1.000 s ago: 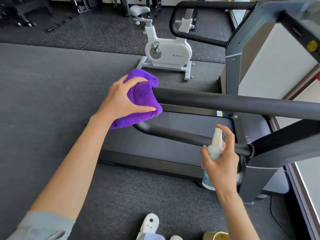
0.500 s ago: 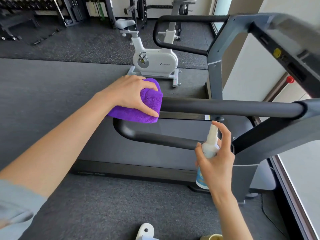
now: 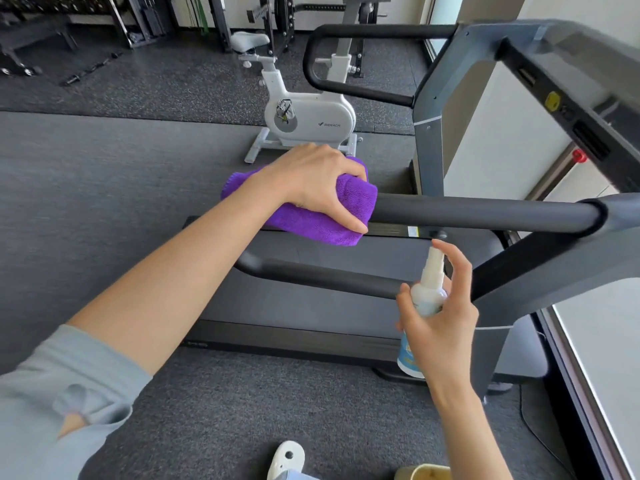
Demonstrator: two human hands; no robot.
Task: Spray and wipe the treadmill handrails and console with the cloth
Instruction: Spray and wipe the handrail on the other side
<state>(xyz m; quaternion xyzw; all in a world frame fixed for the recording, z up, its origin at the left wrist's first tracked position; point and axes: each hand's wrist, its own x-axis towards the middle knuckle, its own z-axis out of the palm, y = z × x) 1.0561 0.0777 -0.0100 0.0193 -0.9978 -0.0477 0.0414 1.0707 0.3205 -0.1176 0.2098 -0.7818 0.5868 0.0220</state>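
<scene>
My left hand (image 3: 320, 180) grips a purple cloth (image 3: 311, 220) wrapped over the near black handrail (image 3: 485, 213) of the treadmill, at the rail's left end. My right hand (image 3: 440, 317) holds a small white spray bottle (image 3: 429, 292) upright below that rail, forefinger raised over the nozzle. The handrail loops back underneath as a lower bar (image 3: 311, 275). The far handrail (image 3: 346, 57) curves at the top. The grey console (image 3: 571, 81) slants across the upper right, with a yellow button and a red knob on it.
A white exercise bike (image 3: 304, 116) stands just beyond the treadmill deck (image 3: 294, 306). Weight racks (image 3: 138, 19) line the back wall. A white wall and window ledge (image 3: 606, 358) run along the right. My white shoe (image 3: 287, 459) shows at the bottom on dark carpet.
My left hand slid the cloth along the near handrail toward the right, turning from the curved end onto the straight top. The right hand and bottle stayed about where they were.
</scene>
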